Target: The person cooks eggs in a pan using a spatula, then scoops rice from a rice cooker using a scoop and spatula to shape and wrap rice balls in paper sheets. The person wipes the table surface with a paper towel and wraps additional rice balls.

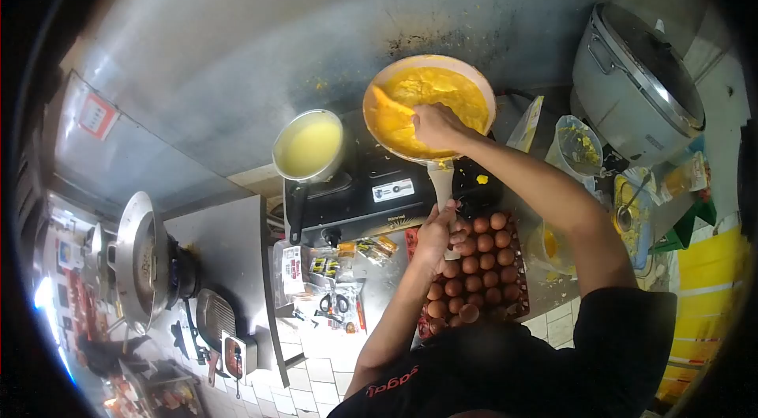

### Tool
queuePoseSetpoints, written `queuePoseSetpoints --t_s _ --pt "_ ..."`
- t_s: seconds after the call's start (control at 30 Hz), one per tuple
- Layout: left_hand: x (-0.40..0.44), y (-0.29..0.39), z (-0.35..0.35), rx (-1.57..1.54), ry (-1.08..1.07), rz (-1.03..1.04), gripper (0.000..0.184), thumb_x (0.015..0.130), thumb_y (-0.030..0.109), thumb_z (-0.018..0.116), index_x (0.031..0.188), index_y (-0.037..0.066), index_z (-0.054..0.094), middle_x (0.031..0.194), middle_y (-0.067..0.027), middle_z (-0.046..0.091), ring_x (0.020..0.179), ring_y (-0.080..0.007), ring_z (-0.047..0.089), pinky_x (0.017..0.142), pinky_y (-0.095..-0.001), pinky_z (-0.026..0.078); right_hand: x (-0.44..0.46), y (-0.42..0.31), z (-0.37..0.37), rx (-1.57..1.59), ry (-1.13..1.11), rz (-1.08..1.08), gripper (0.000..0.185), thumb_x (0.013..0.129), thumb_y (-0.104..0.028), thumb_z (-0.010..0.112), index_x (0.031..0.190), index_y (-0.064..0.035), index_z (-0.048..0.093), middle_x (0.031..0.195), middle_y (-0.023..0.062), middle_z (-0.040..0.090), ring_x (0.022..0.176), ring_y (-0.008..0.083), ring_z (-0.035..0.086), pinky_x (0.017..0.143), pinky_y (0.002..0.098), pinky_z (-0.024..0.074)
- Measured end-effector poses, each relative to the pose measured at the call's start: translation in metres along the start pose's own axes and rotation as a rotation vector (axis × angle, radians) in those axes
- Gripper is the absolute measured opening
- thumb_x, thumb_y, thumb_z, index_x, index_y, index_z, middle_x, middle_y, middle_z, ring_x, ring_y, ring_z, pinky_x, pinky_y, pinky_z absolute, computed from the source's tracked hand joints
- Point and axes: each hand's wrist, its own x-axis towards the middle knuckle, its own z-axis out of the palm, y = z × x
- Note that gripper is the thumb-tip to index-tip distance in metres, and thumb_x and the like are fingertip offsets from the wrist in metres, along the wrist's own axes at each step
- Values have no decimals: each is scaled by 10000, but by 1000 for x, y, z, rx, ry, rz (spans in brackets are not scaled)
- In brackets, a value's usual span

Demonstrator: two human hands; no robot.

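Observation:
A light-coloured frying pan full of yellow egg sits over the right side of a black gas stove. My left hand is wrapped round the pan's pale handle, below the pan. Over the egg, my right hand is closed on an orange spatula, whose blade rests at the pan's left side. A saucepan of pale yellow liquid stands on the left of the stove. Brown eggs fill a red tray beside my left hand.
At the right are a large lidded pot, a plastic jug with egg bits and a messy yellow tray. Scissors and small packets lie below the stove. A wok is at the far left.

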Motion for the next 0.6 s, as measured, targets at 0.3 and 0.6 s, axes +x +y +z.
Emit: queuePoseSetpoints --t_s 0.3,0.6 --pt "-6 0 6 -41 -1 13 226 1007 314 515 1099 113 474 715 5 402 516 -72 337 434 -216 283 31 47 -29 -72 154 243 269 833 -188 547 957 -9 706 1011 255 680 986 392 660 859 463 516" --pt "-7 2 7 -39 6 -1 254 1004 319 517 1119 98 466 732 0 418 539 -79 349 447 -226 305 -8 6 -46 79 -66 25 315 868 -245 527 957 13 684 1007 282 656 954 420 647 868 483 499"
